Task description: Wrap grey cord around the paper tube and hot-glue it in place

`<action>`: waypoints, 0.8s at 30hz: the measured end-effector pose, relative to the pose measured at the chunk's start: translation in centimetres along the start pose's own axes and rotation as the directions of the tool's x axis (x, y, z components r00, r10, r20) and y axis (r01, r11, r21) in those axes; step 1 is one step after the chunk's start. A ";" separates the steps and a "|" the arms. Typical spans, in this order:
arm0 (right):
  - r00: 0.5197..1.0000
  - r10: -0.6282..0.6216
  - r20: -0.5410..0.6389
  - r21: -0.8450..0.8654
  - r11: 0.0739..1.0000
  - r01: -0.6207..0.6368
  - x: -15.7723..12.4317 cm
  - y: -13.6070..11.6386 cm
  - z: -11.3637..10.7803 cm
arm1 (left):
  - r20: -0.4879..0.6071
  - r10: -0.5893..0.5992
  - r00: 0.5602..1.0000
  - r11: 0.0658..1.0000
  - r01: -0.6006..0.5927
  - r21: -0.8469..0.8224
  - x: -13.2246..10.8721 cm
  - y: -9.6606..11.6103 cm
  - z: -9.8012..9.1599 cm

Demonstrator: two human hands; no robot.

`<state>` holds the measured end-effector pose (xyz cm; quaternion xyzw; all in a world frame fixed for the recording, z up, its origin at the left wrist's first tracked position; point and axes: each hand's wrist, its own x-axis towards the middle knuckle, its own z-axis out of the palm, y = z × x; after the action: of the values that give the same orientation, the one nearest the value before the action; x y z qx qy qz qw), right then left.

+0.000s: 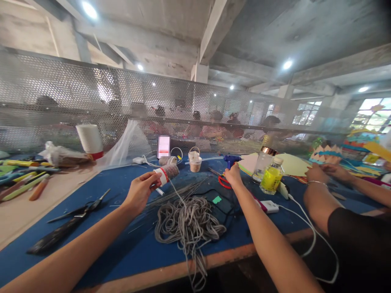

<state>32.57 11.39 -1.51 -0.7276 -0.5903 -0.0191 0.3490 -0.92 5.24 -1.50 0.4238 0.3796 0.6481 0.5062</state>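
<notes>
The left hand [141, 191] grips a cup [161, 176] half wrapped in grey cord [172, 171]; a big cord heap [189, 221] lies loose. The right hand [233, 175] curls near red scissors [224, 182], grasp unclear.

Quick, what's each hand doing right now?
Left hand: closed on a cord-wrapped cup.
Right hand: by the red scissors; grip cannot be told.
</notes>
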 end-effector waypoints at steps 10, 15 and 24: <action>0.985 0.030 0.168 -0.174 0.985 0.000 -1.7 -0.5 0.9 | 0.073 -0.042 0.996 0.999 0.044 -0.017 -0.3 0.0 0.3; 0.983 0.018 0.182 -0.252 0.967 0.028 -2.1 -0.8 0.8 | 0.099 -0.055 0.994 0.998 0.054 0.017 -0.6 0.0 0.6; 0.993 -0.069 0.094 -0.289 0.953 0.094 -3.6 -1.9 -0.8 | 0.152 -0.069 0.986 0.998 0.068 0.012 -1.0 0.1 0.8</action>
<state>30.09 8.01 -1.59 -0.7465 -0.6244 -0.0906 0.2115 -0.08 4.34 -1.31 0.4605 0.3561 0.5949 0.5542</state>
